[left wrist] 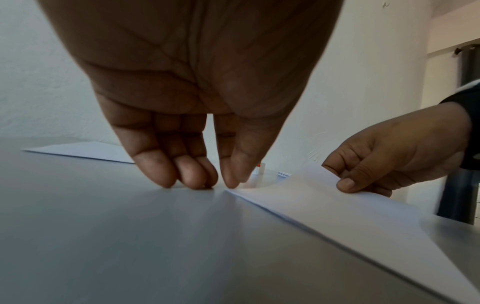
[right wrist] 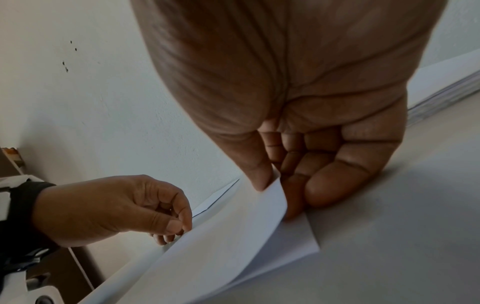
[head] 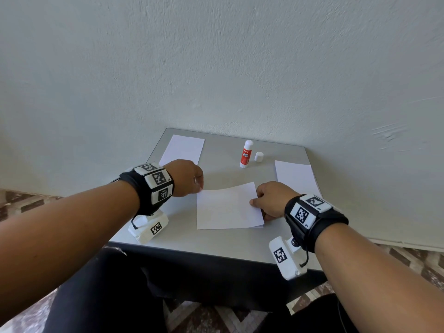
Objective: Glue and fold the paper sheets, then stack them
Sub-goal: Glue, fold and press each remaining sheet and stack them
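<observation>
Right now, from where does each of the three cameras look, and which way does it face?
Head: worn on the head, facing forward and down at the table; both forearms, left hand and right hand show, at the folded sheet.
Left wrist: under the left palm, looking along its fingers at the sheet's corner; the right hand shows too.
Right wrist: under the right palm, looking along its fingers pinching the sheet's edge.
Shared: both wrist views show the opposite hand and the sheet.

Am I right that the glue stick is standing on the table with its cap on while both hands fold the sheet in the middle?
Not quite: the glue stick is uncapped. The head view shows its cap standing beside it on the table. The rest holds: both hands, left and right, are on the middle sheet.
</observation>
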